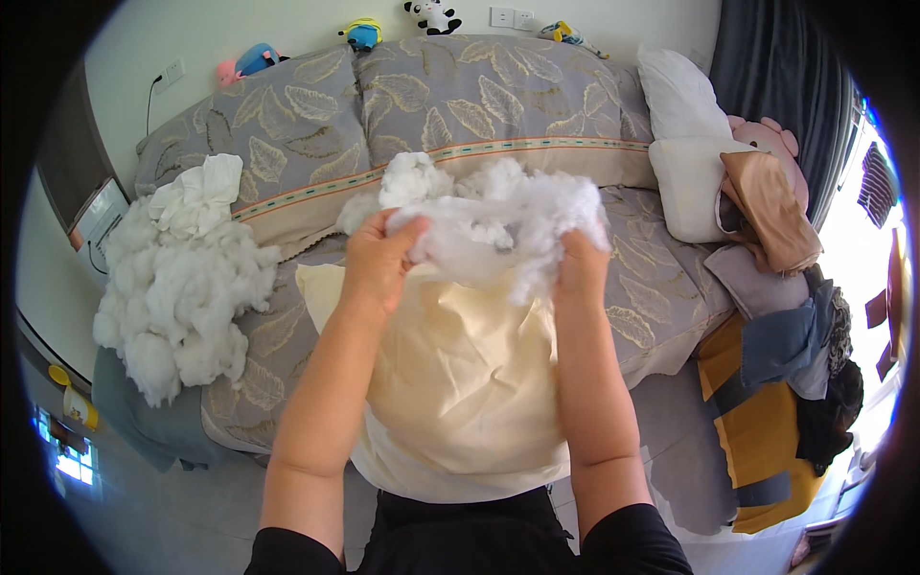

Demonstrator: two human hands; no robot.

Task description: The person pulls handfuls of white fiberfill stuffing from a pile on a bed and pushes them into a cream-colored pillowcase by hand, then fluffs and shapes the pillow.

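Nearest, the cream pillow cover [460,383] hangs over the bed [661,307] edge at 6 o'clock. Above it, the left hand [379,259] and right hand [580,264] are each closed on one white stuffing clump [489,220]. A loose stuffing pile [177,287] fills 9 o'clock; folded clothes [786,326] crowd 3 o'clock. The grey leaf-pattern pillows [460,96] lie at 12 o'clock.

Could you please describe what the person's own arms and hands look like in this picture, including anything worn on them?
Both forearms come in from the lower edge and are bare from the upper arm down. Short black sleeves cover only the upper arms, part of a black top. The left hand and right hand are bare: no gloves, and no watch, bracelet or ring can be seen on the parts in view.
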